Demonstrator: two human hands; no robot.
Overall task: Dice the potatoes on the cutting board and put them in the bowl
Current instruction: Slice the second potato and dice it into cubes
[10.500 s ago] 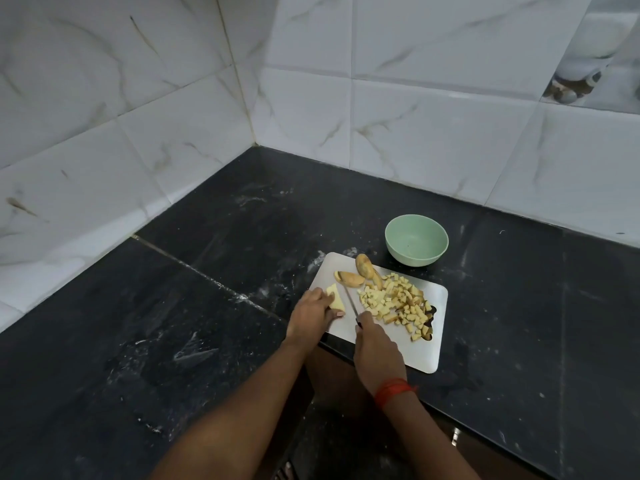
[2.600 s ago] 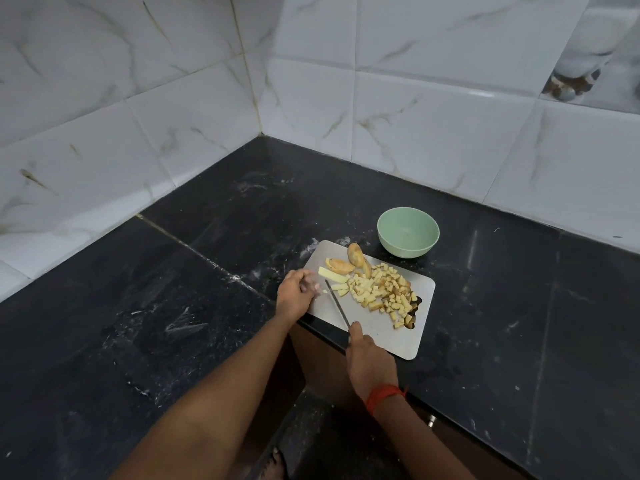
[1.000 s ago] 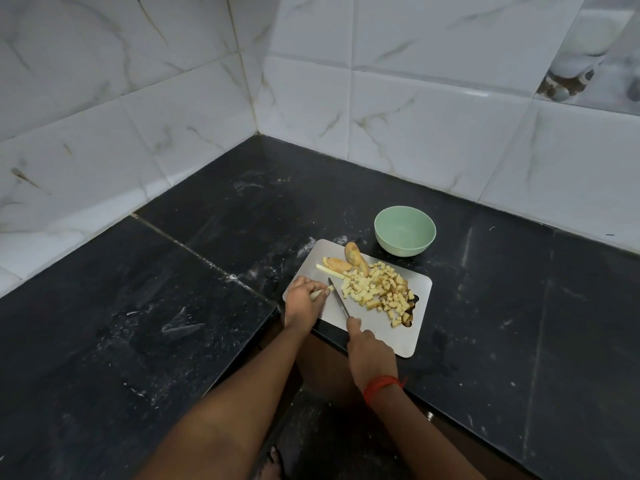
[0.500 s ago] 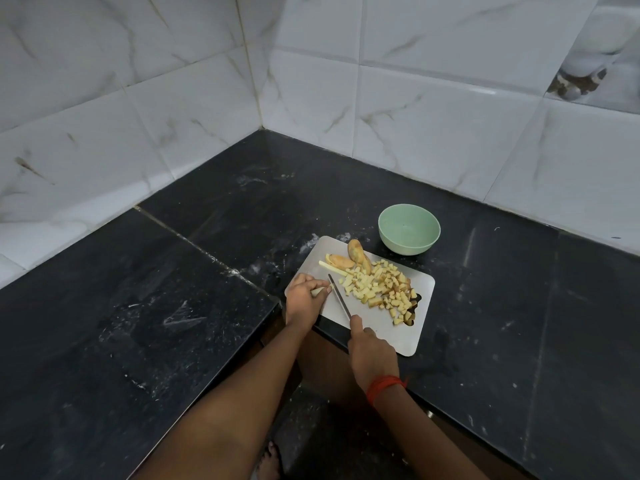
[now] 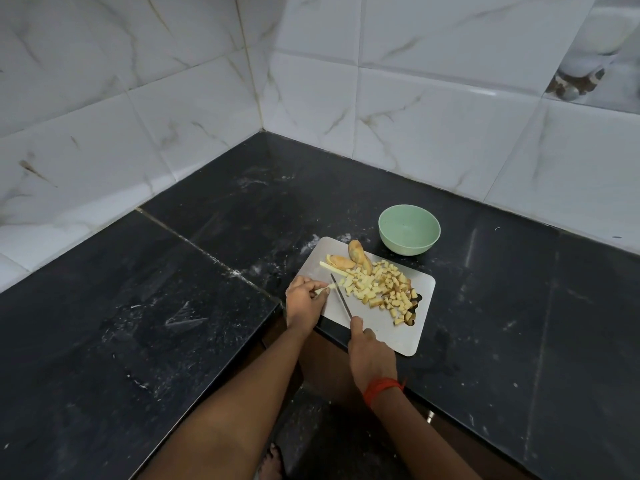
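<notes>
Board: pale grey rectangular cutting board (image 5: pixel 384 323) on the black stone counter (image 5: pixel 173 306), near corner past the counter edge.
Left hand: left hand (image 5: pixel 304 303) pinches a pale potato strip (image 5: pixel 325 290) against the board's left edge.
Right hand: right hand (image 5: pixel 369 355) is curled round the handle of a slim steel knife (image 5: pixel 341 299); blade lies just right of the strip.
Potato: heap of diced yellow cubes (image 5: pixel 379 289) mid-board; two skin-on pieces (image 5: pixel 349 259) and one long strip (image 5: pixel 332 267) at the far end.
Bowl: mint-green round bowl (image 5: pixel 408 229) just beyond the board, no dice inside.
Wrist: red thread band (image 5: pixel 381 388), right.
</notes>
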